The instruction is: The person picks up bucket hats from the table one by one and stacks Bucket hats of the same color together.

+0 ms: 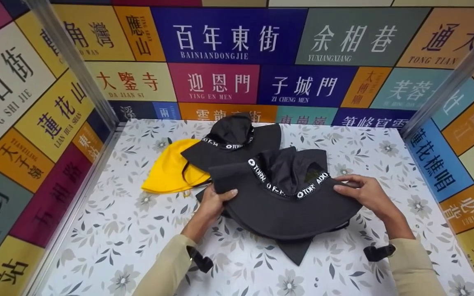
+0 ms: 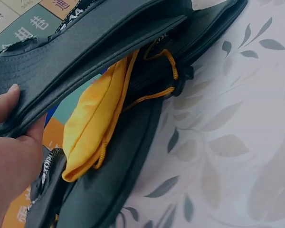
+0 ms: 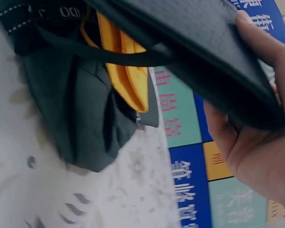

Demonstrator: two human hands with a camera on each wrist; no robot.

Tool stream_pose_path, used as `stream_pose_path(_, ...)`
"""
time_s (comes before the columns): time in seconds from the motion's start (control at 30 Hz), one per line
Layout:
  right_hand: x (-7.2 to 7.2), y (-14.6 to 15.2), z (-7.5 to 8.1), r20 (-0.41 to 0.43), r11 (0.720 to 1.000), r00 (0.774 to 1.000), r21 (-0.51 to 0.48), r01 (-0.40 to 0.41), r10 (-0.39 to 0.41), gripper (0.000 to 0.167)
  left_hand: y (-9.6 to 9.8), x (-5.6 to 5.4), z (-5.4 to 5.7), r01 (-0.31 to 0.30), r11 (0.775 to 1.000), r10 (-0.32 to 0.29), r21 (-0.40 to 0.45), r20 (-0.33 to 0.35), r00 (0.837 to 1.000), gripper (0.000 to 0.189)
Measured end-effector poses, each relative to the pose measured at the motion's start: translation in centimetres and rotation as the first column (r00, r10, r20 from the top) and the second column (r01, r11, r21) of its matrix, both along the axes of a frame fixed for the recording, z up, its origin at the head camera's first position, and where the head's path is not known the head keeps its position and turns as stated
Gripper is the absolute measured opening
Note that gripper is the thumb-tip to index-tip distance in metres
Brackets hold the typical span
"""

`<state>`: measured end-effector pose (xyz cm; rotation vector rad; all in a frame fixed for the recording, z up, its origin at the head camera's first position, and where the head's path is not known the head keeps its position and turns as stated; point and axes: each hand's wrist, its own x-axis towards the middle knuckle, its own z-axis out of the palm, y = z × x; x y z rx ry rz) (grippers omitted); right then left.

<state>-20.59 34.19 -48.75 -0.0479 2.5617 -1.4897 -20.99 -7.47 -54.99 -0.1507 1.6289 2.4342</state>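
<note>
As the left hand [image 1: 213, 200] and right hand [image 1: 368, 193] pinch its opposite edges, the front black hat [image 1: 290, 211] hangs over the table [image 1: 237, 269], a positioning step, apparently, next calling for level, even grips.

Black wide-brimmed hat [image 1: 290, 216], white-lettered inner band [image 1: 307, 192] exposed

The wide-brimmed hat [image 1: 286, 218] is showing charcoal black, its inner band [image 1: 306, 193] carrying white lettering. Toward nine o'clock from it, a bucket hat [image 1: 169, 170] is glowing plain yellow. The white tabletop [image 1: 109, 230] is bearing grey flowers and leaves; at twelve o'clock, the wall [image 1: 220, 53] is displaying navy, magenta and orange blocks.
</note>
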Motion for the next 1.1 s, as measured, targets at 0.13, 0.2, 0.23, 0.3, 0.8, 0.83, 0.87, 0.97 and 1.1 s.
stream_pose_path(0.13,0.3,0.0,-1.3,0.015,0.984,1.000,-0.177,0.018,-0.016,0.037,-0.1,0.4,-0.8,-0.044,0.998,0.043,0.043,0.026,0.999,0.046)
stream_pose_path(0.2,0.6,0.0,-1.9,0.026,0.962,0.999,-0.272,0.026,-0.020,0.032,-0.1,0.6,-1.2,-0.055,0.997,0.053,0.048,0.039,0.998,0.046)
stream_pose_path(0.23,0.7,0.0,-2.2,0.034,0.945,0.999,-0.324,0.030,-0.020,0.029,-0.1,0.7,-1.3,-0.057,0.997,0.055,0.048,0.042,0.998,0.047)
stream_pose_path(0.3,1.0,0.0,-2.6,0.051,0.905,0.998,-0.424,0.042,-0.022,0.027,0.0,0.8,-1.6,-0.054,0.998,0.052,0.042,0.044,0.998,0.048)
stream_pose_path(0.8,0.8,-0.9,-4.0,0.121,0.872,0.993,-0.486,0.061,-0.002,0.042,-0.8,0.7,-2.5,-0.101,0.988,0.120,-0.115,0.167,0.979,0.054)
stream_pose_path(0.83,0.7,-1.0,-4.0,0.119,0.872,0.993,-0.484,0.077,-0.022,0.044,-0.9,0.7,-2.6,-0.095,0.989,0.114,-0.113,0.178,0.977,0.054)
stream_pose_path(0.87,0.7,-1.1,-4.1,0.115,0.871,0.992,-0.482,0.094,-0.043,0.046,-0.9,0.7,-2.6,-0.085,0.990,0.105,-0.109,0.191,0.976,0.053)
stream_pose_path(0.97,0.6,-1.2,-4.3,0.109,0.881,0.989,-0.452,0.138,-0.098,0.047,-1.1,1.0,-2.3,-0.045,0.994,0.065,-0.097,0.217,0.974,0.048)
stream_pose_path(1.1,0.7,-1.2,-4.5,0.136,0.884,0.980,-0.428,0.188,-0.143,0.040,-1.4,1.1,-2.4,-0.020,0.996,0.039,-0.091,0.220,0.975,0.042)
